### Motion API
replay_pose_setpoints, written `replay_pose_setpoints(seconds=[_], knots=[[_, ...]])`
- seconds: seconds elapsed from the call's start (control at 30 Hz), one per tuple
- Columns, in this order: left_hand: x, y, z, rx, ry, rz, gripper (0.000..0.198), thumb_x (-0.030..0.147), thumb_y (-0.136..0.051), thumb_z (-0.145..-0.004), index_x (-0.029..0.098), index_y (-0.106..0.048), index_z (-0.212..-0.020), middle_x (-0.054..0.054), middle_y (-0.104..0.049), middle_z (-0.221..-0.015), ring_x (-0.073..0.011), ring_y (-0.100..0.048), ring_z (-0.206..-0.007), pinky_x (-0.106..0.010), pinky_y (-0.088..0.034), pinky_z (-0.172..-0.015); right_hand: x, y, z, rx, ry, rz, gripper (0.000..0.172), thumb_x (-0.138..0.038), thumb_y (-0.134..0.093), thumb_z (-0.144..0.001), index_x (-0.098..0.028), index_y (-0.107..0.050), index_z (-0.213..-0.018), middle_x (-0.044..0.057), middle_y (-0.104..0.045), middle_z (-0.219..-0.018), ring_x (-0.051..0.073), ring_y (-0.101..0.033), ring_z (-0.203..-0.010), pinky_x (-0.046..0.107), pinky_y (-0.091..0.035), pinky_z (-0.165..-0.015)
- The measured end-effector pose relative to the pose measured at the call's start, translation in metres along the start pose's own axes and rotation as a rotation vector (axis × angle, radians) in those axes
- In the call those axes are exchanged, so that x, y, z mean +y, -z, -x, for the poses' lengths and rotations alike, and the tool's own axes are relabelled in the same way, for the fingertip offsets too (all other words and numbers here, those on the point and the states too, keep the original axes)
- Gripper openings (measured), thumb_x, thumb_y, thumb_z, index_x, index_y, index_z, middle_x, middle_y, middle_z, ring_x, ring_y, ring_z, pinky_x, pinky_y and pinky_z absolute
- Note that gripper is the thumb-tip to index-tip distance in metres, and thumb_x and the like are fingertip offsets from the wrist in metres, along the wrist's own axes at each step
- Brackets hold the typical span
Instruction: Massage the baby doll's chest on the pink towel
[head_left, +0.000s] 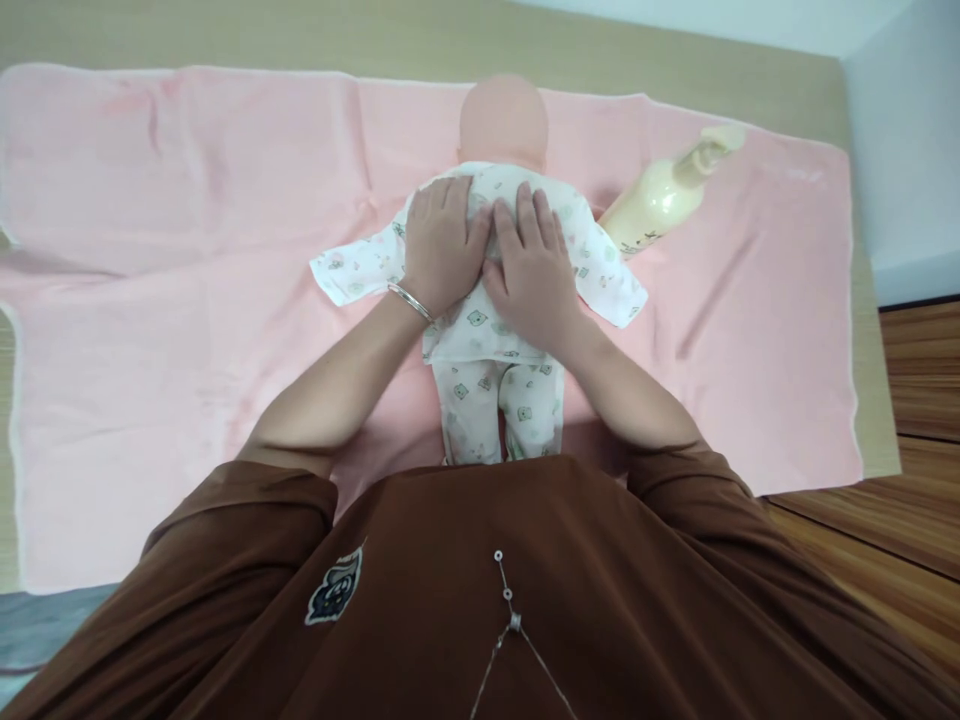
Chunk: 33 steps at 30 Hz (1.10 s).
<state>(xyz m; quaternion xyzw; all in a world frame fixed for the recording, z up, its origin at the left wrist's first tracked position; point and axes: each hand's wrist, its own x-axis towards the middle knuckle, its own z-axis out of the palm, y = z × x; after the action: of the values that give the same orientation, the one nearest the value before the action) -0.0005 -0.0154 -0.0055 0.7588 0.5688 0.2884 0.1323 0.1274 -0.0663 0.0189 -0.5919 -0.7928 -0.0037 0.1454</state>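
A baby doll [504, 120] lies face down, its head at the far side and its legs toward me. It wears a white printed top [480, 335] and matching trousers [471, 405]. My left hand [442, 240], with a silver bangle at the wrist, rests flat on the left of the doll's upper back. On the right of the back lies my right hand [536, 260], fingers stretched out. The thumbs are close together near the middle. Neither hand grips anything. The doll's face is hidden, turned down into the cloth.
A pink cloth [187, 220] with white edging lies under the doll on a wooden table [300, 35]. To the doll's right a cream pump bottle [660, 200] lies tilted beside its sleeve. Striped wooden floor [919, 370] shows past the table's right edge.
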Motion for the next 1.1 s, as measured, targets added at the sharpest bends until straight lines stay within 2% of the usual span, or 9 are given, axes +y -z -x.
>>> replay_pose_setpoints(seconds=[0.17, 0.23, 0.3, 0.4, 0.53, 0.63, 0.77, 0.9, 1.1], knots=[[0.028, 0.010, 0.020, -0.055, -0.031, -0.034, 0.045, 0.034, -0.035, -0.090, 0.017, -0.036, -0.132, -0.005, -0.033, -0.138, -0.0256, -0.019, -0.132, -0.045, -0.014, -0.114, 0.045, -0.013, -0.031, -0.032, -0.053, -0.131, 0.054, -0.034, -0.031, -0.096, -0.007, -0.019, -0.141, 0.010, -0.021, -0.147, 0.022, -0.016, -0.136, 0.043, -0.015, -0.115], [0.034, 0.013, 0.023, -0.091, -0.067, -0.045, 0.046, 0.032, -0.035, -0.090, 0.015, -0.036, -0.133, -0.004, -0.031, -0.140, -0.0244, -0.017, -0.134, -0.043, -0.013, -0.116, 0.052, -0.014, -0.036, -0.046, -0.088, -0.115, 0.055, -0.038, -0.028, -0.097, -0.005, -0.021, -0.141, 0.012, -0.022, -0.146, 0.023, -0.017, -0.136, 0.043, -0.016, -0.114], [0.032, 0.015, 0.020, -0.116, -0.071, -0.027, 0.045, 0.031, -0.033, -0.090, 0.015, -0.040, -0.131, -0.004, -0.033, -0.139, -0.0233, -0.020, -0.133, -0.040, -0.017, -0.115, 0.046, -0.010, -0.034, -0.065, -0.110, -0.074, 0.056, -0.039, -0.027, -0.097, -0.005, -0.022, -0.140, 0.013, -0.023, -0.146, 0.025, -0.018, -0.136, 0.044, -0.016, -0.113], [0.018, 0.014, 0.009, -0.100, -0.047, 0.035, 0.042, 0.031, -0.031, -0.090, 0.017, -0.044, -0.127, -0.006, -0.040, -0.134, -0.0215, -0.028, -0.129, -0.037, -0.020, -0.114, 0.021, 0.002, -0.018, -0.087, -0.107, -0.006, 0.056, -0.040, -0.029, -0.096, -0.007, -0.023, -0.140, 0.012, -0.023, -0.146, 0.027, -0.017, -0.136, 0.047, -0.016, -0.113], [-0.003, 0.004, -0.005, -0.053, -0.006, 0.033, 0.043, 0.042, -0.026, -0.091, 0.020, -0.043, -0.124, -0.006, -0.048, -0.123, -0.0216, -0.039, -0.118, -0.037, -0.028, -0.108, -0.006, 0.010, -0.001, -0.080, -0.028, 0.082, 0.059, -0.036, -0.040, -0.091, -0.004, -0.025, -0.139, 0.015, -0.021, -0.146, 0.030, -0.015, -0.136, 0.047, -0.016, -0.113], [-0.003, -0.001, -0.003, -0.050, 0.024, -0.004, 0.050, 0.046, -0.022, -0.090, 0.017, -0.037, -0.129, -0.004, -0.044, -0.126, -0.0205, -0.034, -0.119, -0.039, -0.024, -0.110, 0.000, 0.009, -0.005, -0.082, -0.026, 0.020, 0.056, -0.031, -0.037, -0.092, -0.001, -0.026, -0.138, 0.017, -0.022, -0.145, 0.029, -0.016, -0.136, 0.044, -0.017, -0.114], [0.020, 0.010, 0.015, -0.155, 0.007, -0.039, 0.054, 0.041, -0.033, -0.088, 0.014, -0.028, -0.135, -0.004, -0.028, -0.141, -0.0262, -0.014, -0.131, -0.048, -0.010, -0.112, 0.029, 0.005, -0.023, -0.118, -0.066, -0.082, 0.055, -0.030, -0.028, -0.093, -0.002, -0.022, -0.140, 0.012, -0.025, -0.145, 0.023, -0.018, -0.136, 0.040, -0.017, -0.115], [0.035, 0.021, 0.024, -0.174, -0.101, -0.017, 0.048, 0.030, -0.036, -0.089, 0.014, -0.033, -0.134, -0.003, -0.029, -0.141, -0.0246, -0.016, -0.134, -0.043, -0.011, -0.115, 0.043, 0.003, -0.035, -0.163, -0.108, -0.061, 0.053, -0.028, -0.029, -0.092, -0.005, -0.024, -0.140, 0.011, -0.025, -0.145, 0.023, -0.019, -0.136, 0.040, -0.018, -0.114], [0.009, 0.003, -0.001, -0.113, 0.012, 0.017, 0.044, 0.028, -0.035, -0.088, 0.016, -0.039, -0.130, 0.000, -0.038, -0.135, -0.0200, -0.026, -0.129, -0.039, -0.020, -0.113, 0.017, 0.015, -0.017, -0.150, -0.080, 0.062, 0.058, -0.031, -0.033, -0.091, 0.001, -0.024, -0.138, 0.019, -0.026, -0.143, 0.031, -0.021, -0.134, 0.048, -0.020, -0.111]])
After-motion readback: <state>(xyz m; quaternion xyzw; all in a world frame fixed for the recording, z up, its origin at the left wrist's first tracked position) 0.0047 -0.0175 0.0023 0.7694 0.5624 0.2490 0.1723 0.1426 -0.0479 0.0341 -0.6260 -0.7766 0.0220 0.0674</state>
